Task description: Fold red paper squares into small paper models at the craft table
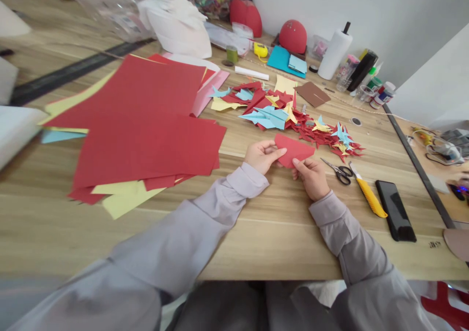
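A small piece of red paper (294,150) is held between my two hands, just above the wooden table. My left hand (261,156) pinches its left end with the thumb on top. On the lower right edge, my right hand (310,175) grips it between thumb and fingers. Whether the paper is folded, I cannot tell. Beyond my hands lies a heap of folded paper pieces in red, blue and yellow, with a blue paper plane (267,117) at its near side. Black-handled scissors (341,172) and a yellow utility knife (370,196) rest right of my right hand.
Large red paper sheets (146,145) are stacked at the left, over yellow ones. A black phone (394,209) lies at the right. Along the back stand a white roll (335,52), several bottles, a yellow tape measure (260,50) and a blue paper stack (282,61).
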`<action>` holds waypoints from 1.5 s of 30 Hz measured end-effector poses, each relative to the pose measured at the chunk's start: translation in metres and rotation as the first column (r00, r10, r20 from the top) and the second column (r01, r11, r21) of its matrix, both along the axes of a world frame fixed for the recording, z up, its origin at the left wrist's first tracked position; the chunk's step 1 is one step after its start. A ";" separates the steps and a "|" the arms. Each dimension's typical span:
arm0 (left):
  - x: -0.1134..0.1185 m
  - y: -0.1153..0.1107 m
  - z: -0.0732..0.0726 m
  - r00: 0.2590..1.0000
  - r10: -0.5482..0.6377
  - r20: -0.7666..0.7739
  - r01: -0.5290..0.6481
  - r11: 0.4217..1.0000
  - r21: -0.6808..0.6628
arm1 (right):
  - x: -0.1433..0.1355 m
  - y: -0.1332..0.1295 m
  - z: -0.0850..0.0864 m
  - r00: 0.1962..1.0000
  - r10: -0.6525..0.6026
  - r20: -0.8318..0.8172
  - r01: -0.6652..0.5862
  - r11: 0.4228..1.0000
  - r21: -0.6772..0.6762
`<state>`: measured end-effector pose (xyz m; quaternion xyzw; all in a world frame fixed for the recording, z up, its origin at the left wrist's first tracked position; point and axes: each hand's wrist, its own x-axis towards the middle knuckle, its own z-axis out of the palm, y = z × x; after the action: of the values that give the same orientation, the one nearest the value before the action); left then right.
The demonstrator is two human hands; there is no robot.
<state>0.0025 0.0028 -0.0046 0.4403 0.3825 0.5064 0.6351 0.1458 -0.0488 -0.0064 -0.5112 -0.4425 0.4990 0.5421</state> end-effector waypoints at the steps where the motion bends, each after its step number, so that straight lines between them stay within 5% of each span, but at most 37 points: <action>1: 0.001 0.001 -0.003 0.999 0.033 -0.007 -0.032 0.998 0.054 | 0.000 0.000 0.000 1.000 -0.019 -0.011 0.019 1.000 0.000; 4: 0.000 0.001 -0.008 0.980 0.177 -0.088 -0.138 0.932 0.334 | 0.000 0.002 0.000 0.994 -0.077 -0.081 0.077 0.997 -0.001; 8: -0.006 -0.005 -0.006 0.868 0.371 -0.330 -0.025 0.697 0.717 | -0.001 0.002 0.001 0.987 -0.076 -0.139 0.074 0.997 -0.018; 11: -0.009 -0.009 -0.003 0.816 0.420 -0.398 0.113 0.559 0.821 | -0.001 0.002 0.003 0.989 -0.053 -0.138 0.051 0.999 -0.019; 13: -0.009 -0.009 -0.002 0.824 0.411 -0.390 0.125 0.539 0.833 | -0.001 0.001 0.004 0.988 -0.043 -0.151 0.040 0.999 -0.017; 17: -0.006 -0.003 -0.004 0.887 0.339 -0.313 -0.013 0.696 0.718 | -0.001 0.001 0.007 0.980 -0.041 -0.195 0.037 0.999 -0.021; 20: -0.003 0.002 -0.008 0.949 0.242 -0.201 -0.126 0.878 0.462 | 0.000 0.001 0.006 0.977 -0.115 -0.182 0.118 0.993 0.007; 22: -0.002 0.006 -0.009 0.971 0.206 -0.121 -0.161 0.938 0.306 | 0.001 0.000 0.005 0.973 -0.197 -0.117 0.206 0.976 0.069; 27: -0.002 0.005 -0.008 0.992 0.066 -0.107 -0.041 0.973 0.227 | 0.005 0.002 0.003 0.924 -0.376 0.063 0.344 0.894 0.288; 31: -0.003 0.000 -0.007 0.981 -0.090 -0.170 0.125 0.971 0.204 | 0.006 0.004 0.001 0.961 -0.257 0.102 0.229 0.947 0.227; 34: -0.003 -0.001 -0.009 0.972 -0.082 -0.220 0.126 0.973 0.192 | 0.006 0.004 -0.001 0.977 -0.164 0.136 0.137 0.972 0.192; 45: -0.003 0.005 -0.009 0.982 -0.033 -0.186 0.070 0.977 0.201 | 0.005 0.004 -0.001 0.985 -0.150 0.090 0.134 0.977 0.164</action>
<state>-0.0010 0.0079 -0.0136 0.5580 0.3724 0.4845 0.5614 0.1506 -0.0451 -0.0072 -0.5221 -0.4699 0.3958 0.5915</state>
